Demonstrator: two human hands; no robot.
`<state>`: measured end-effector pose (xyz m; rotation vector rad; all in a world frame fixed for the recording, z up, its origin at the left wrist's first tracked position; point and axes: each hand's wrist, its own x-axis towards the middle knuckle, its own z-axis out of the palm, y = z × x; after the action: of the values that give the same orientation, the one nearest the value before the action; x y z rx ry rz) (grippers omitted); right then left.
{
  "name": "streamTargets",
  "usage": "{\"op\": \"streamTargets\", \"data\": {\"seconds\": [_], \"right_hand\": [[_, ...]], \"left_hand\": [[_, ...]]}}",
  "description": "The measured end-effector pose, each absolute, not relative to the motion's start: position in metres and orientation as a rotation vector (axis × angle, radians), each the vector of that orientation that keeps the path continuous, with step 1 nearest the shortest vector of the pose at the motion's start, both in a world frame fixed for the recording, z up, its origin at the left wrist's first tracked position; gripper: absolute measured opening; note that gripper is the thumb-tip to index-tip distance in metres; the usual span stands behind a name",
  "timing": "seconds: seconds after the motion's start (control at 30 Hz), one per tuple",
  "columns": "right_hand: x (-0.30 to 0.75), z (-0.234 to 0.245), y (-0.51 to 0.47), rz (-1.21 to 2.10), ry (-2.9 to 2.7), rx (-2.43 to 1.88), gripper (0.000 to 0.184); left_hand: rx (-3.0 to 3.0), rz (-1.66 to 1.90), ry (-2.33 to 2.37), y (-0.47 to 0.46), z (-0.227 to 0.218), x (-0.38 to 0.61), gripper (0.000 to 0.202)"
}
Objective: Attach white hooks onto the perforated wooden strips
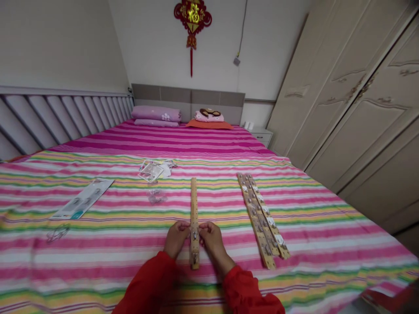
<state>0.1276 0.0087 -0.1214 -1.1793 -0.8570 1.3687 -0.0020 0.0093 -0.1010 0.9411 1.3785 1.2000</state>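
Observation:
A narrow wooden strip [194, 200] with a row of small holes lies lengthwise in front of me on the striped bedspread. Two small metal hooks sit on its near part, the upper hook [195, 236] and the lower hook [195, 257]. My left hand [176, 237] is closed, its thumb and fingers pinched at the strip's left edge beside the upper hook. At the opposite edge, my right hand [211, 239] pinches in the same way. Whether the fingertips also grip the hook's backing is too small to tell.
To the right lie several wooden strips [258, 218] bearing metal hooks and white round pieces. A hook package [83, 199] and a clear plastic tangle [58, 233] are at left. Card packets [151, 171] and clear pieces [157, 196] lie beyond my left hand. Wardrobes [356, 100] stand right.

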Motion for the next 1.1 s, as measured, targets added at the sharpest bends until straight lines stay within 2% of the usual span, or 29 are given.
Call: {"op": "streamTargets", "data": {"seconds": [0.33, 0.53, 0.6, 0.73, 0.87, 1.1], "right_hand": [[0.131, -0.121, 0.004, 1.392, -0.844, -1.135, 0.031], [0.134, -0.122, 0.003, 1.417, -0.848, -1.108, 0.041], [0.134, -0.124, 0.003, 1.412, -0.851, -1.094, 0.041], [0.135, -0.125, 0.002, 1.433, -0.843, -1.094, 0.043], [0.137, -0.124, 0.002, 1.446, -0.841, -1.097, 0.045], [0.137, -0.122, 0.002, 1.436, -0.834, -1.1, 0.044]], "left_hand": [[0.994, 1.106, 1.422, 0.012, -0.091, -0.017, 0.031], [1.182, 1.529, 1.777, 0.048, -0.08, -0.078, 0.029], [1.216, 1.561, 1.891, 0.06, -0.08, -0.092, 0.027], [1.295, 1.52, 2.065, 0.075, -0.08, -0.102, 0.03], [1.483, 1.325, 2.334, 0.08, -0.084, -0.104, 0.033], [1.436, 1.424, 2.18, 0.083, -0.09, -0.119, 0.021]]}}
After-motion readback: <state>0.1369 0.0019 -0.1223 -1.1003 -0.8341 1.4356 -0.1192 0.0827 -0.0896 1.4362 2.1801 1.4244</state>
